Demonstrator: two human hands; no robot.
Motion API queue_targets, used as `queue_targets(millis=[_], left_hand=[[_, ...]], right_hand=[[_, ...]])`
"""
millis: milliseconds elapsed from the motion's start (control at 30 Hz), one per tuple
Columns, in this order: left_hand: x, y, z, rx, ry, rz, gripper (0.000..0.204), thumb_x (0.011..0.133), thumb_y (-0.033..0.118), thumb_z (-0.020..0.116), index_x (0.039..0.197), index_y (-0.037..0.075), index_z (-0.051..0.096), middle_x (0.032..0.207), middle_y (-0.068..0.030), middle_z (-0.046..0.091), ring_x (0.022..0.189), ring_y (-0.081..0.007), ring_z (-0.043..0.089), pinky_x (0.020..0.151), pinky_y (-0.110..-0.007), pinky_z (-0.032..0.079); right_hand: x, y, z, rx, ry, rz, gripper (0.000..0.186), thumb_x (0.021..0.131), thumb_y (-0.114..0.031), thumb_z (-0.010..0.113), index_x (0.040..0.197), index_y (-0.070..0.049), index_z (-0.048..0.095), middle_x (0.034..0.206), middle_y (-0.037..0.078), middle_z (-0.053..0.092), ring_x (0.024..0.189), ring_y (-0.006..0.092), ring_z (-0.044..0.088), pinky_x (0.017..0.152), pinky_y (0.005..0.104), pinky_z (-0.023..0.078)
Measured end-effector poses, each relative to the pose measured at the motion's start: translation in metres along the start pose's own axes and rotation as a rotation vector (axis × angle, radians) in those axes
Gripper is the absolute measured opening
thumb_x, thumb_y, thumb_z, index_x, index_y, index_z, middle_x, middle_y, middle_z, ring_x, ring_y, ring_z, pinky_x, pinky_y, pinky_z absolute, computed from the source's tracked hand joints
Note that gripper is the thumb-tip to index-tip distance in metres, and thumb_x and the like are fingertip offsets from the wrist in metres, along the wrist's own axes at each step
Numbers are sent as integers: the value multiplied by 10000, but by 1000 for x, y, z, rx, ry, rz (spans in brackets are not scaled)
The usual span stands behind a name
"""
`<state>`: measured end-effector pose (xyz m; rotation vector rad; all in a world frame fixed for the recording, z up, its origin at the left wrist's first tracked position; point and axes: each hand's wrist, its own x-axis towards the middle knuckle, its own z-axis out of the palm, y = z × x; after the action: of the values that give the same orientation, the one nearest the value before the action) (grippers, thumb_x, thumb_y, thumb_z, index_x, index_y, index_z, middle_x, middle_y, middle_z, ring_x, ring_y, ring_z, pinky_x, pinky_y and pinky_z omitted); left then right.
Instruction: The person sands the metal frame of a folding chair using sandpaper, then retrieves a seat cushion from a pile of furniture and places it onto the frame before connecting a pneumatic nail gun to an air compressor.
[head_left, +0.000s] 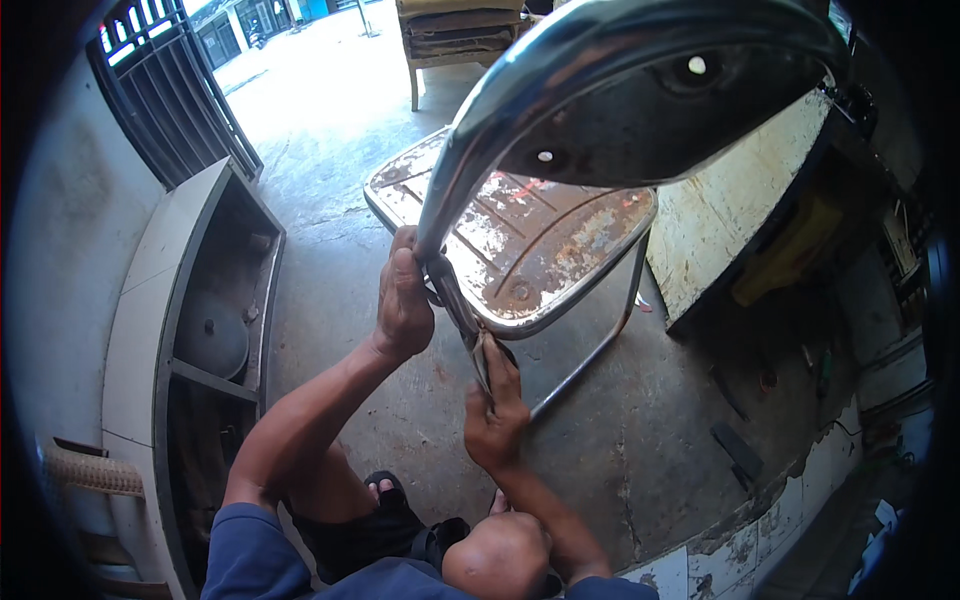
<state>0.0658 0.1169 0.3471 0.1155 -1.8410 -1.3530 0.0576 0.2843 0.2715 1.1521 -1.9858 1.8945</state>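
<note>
A metal folding chair (600, 235) stands in front of me, its seat rusty with flaking white paint. Its curved chrome tube frame (465, 160) rises close to the view, with a dark backrest panel (620, 120) that has small holes. My left hand (405, 305) is closed against the side tube below the backrest, fingers pressed together. Lower on the same tube, near the seat's corner, my right hand (497, 410) pinches a thin greyish strip (482, 365) lying along the tube. Whether the strip is sandpaper or cloth I cannot tell. The fingertips are partly hidden.
A tiled shelf unit (150, 290) with a round pan lid (213, 340) inside stands on the left. On the right leans a worn pale board (740, 200). Dark flat pieces (737, 453) lie on the concrete floor. A cushioned chair (460, 40) stands toward the bright doorway.
</note>
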Motion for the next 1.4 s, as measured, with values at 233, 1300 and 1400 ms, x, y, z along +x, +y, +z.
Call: queue_targets(millis=[233,1300,1400], left_hand=[[4,-7,-4,40,-54,92,509,1046,452,170,1079,68,504,862,-6,463,721,-71,422,610,-235,372],[12,-7,-33,-100,-233,-88,480,1043,447,293,1305,49,352,1078,-44,464,972,-112,451,899,-300,388],[22,-2,-30,-93,-304,-44,493,1039,473,283,1275,53,389,1029,-30,448,887,-97,441,825,-270,387]], right_hand=[[-14,20,21,-134,18,-34,519,862,59,530,1377,16,480,1354,231,529,1194,393,540,999,424,433],[79,-38,44,-121,-4,-291,509,931,-51,531,1403,82,391,1411,308,420,1305,464,427,1071,514,376],[20,12,28,-310,21,-402,503,941,-74,536,1397,84,393,1416,295,421,1294,443,447,1058,487,393]])
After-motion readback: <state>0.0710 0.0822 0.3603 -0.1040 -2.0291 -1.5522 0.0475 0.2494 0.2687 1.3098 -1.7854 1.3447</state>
